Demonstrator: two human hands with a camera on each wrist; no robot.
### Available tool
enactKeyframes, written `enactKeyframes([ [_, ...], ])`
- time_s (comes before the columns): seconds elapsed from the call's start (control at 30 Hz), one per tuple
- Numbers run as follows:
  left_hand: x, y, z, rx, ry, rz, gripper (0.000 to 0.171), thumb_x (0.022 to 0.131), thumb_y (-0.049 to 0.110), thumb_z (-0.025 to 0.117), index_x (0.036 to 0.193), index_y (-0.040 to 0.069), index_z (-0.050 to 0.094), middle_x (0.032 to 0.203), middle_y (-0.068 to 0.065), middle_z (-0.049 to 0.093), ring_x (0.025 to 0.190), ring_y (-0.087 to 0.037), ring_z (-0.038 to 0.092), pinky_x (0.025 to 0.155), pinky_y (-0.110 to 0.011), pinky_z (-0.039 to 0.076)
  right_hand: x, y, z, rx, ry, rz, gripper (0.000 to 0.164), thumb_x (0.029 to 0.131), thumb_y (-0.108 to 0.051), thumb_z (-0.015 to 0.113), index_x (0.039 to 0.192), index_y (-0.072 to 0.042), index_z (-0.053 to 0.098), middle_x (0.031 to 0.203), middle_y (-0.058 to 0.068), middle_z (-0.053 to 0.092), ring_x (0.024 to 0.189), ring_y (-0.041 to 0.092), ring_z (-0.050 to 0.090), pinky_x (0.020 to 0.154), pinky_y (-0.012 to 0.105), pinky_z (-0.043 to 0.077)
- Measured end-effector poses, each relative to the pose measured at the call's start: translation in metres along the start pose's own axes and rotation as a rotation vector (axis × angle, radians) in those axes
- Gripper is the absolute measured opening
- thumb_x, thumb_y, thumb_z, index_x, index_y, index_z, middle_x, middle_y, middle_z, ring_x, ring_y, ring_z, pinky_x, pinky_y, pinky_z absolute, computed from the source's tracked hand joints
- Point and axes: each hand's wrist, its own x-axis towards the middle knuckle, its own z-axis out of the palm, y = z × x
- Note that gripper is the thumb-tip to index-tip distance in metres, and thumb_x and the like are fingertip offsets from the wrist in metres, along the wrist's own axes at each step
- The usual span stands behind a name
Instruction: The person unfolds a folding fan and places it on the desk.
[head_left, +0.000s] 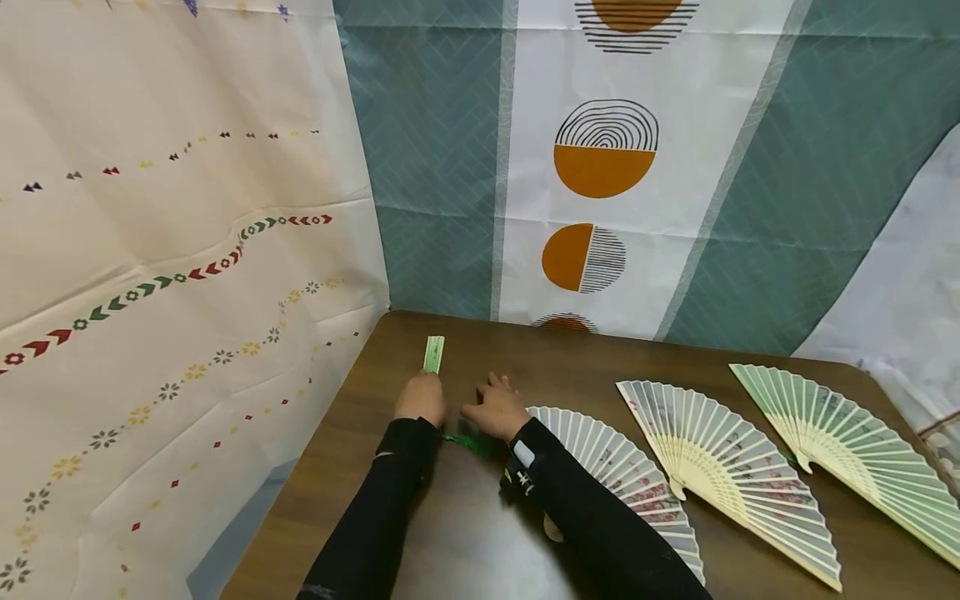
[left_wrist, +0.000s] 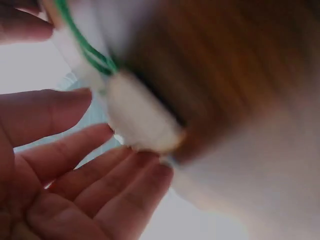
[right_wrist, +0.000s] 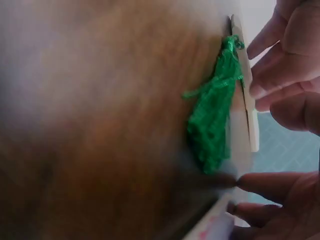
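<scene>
A folded pale-green hand fan (head_left: 433, 353) lies toward the far left of the table, its far end sticking out past my left hand (head_left: 422, 398). In the left wrist view, that hand's fingers (left_wrist: 130, 195) are nearly straight, their tips at the fan's pale rounded end (left_wrist: 142, 112), with the thumb held apart. A green cord loops from this end. The right wrist view shows the green tassel (right_wrist: 215, 110) hanging along the fan. My right hand (head_left: 498, 408) hovers to the right of the fan with its fingers spread and nothing held.
Three opened fans spread across the right side: a whitish one (head_left: 600, 446) partly under my right sleeve, another whitish one (head_left: 720, 454), and a green one (head_left: 832, 425). The brown wooden table (head_left: 352, 500) meets patterned cloth hangings (head_left: 442, 167) at the back and left.
</scene>
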Motion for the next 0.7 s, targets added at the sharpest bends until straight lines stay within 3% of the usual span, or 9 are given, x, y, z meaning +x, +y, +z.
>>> enactKeyframes([
  [0.07, 0.003, -0.004, 0.002, 0.052, 0.054, 0.014, 0.014, 0.107, 0.004, 0.071, 0.111, -0.005, 0.080, 0.107, -0.023, 0.074, 0.094, -0.039, 0.078, 0.087, -0.054, 0.072, -0.003, -0.003, 0.000, -0.012, -0.011, 0.002, 0.080, 0.102, -0.042, 0.068, 0.166, 0.004, 0.052, 0.185, 0.030, 0.026, 0.176, 0.056, 0.013, 0.145, 0.075, 0.014],
  [0.13, 0.003, -0.005, 0.000, 0.061, 0.091, 0.012, 0.010, 0.102, 0.001, 0.074, 0.102, -0.003, 0.083, 0.099, -0.020, 0.073, 0.087, -0.037, 0.076, 0.082, -0.053, 0.072, -0.003, -0.001, 0.002, -0.019, -0.010, -0.006, 0.082, 0.102, -0.043, 0.070, 0.168, 0.003, 0.050, 0.186, 0.030, 0.024, 0.176, 0.056, 0.011, 0.146, 0.074, 0.012],
  [0.23, -0.004, -0.002, -0.011, 0.041, 0.101, 0.013, 0.009, 0.098, 0.002, 0.077, 0.098, -0.003, 0.084, 0.096, -0.020, 0.074, 0.088, -0.036, 0.074, 0.086, -0.053, 0.071, -0.003, 0.004, 0.005, -0.027, -0.008, -0.018, 0.084, 0.102, -0.045, 0.071, 0.169, 0.001, 0.050, 0.187, 0.030, 0.024, 0.176, 0.055, 0.012, 0.146, 0.073, 0.013],
  [0.3, -0.005, -0.003, -0.014, 0.011, 0.078, -0.004, 0.012, 0.098, 0.006, 0.079, 0.102, -0.005, 0.083, 0.098, -0.021, 0.075, 0.091, -0.037, 0.074, 0.088, -0.053, 0.069, -0.002, 0.004, 0.007, -0.031, -0.002, -0.020, 0.084, 0.103, -0.046, 0.070, 0.169, 0.001, 0.050, 0.186, 0.030, 0.024, 0.176, 0.055, 0.013, 0.146, 0.073, 0.014],
  [0.4, -0.008, -0.003, -0.016, -0.033, 0.036, -0.039, 0.033, 0.099, 0.019, 0.086, 0.115, -0.008, 0.077, 0.106, -0.024, 0.076, 0.097, -0.040, 0.075, 0.092, -0.056, 0.069, -0.005, 0.003, 0.008, -0.041, 0.008, -0.018, 0.083, 0.103, -0.044, 0.068, 0.168, 0.002, 0.049, 0.186, 0.031, 0.025, 0.176, 0.056, 0.014, 0.147, 0.072, 0.014],
  [0.53, -0.006, -0.005, -0.011, -0.074, -0.015, -0.098, 0.063, 0.091, 0.030, 0.098, 0.128, -0.012, 0.067, 0.110, -0.027, 0.075, 0.096, -0.044, 0.077, 0.089, -0.060, 0.070, -0.015, -0.009, 0.005, -0.071, 0.020, -0.022, 0.081, 0.101, -0.039, 0.068, 0.166, 0.007, 0.050, 0.183, 0.035, 0.027, 0.174, 0.058, 0.019, 0.145, 0.074, 0.019],
  [0.6, -0.004, -0.007, -0.011, -0.068, -0.046, -0.107, 0.065, 0.088, 0.031, 0.101, 0.125, -0.010, 0.068, 0.105, -0.024, 0.075, 0.091, -0.041, 0.077, 0.085, -0.057, 0.070, -0.021, -0.017, 0.000, -0.087, 0.018, -0.024, 0.080, 0.101, -0.037, 0.069, 0.165, 0.009, 0.051, 0.182, 0.037, 0.029, 0.173, 0.059, 0.021, 0.144, 0.075, 0.021],
  [0.7, -0.001, -0.013, -0.014, -0.082, -0.121, -0.119, 0.051, 0.091, 0.036, 0.099, 0.113, -0.003, 0.074, 0.096, -0.015, 0.076, 0.082, -0.033, 0.074, 0.072, -0.048, 0.067, -0.024, -0.024, -0.005, -0.109, 0.018, -0.024, 0.078, 0.102, -0.037, 0.071, 0.163, 0.010, 0.053, 0.180, 0.037, 0.033, 0.171, 0.060, 0.026, 0.141, 0.077, 0.026],
])
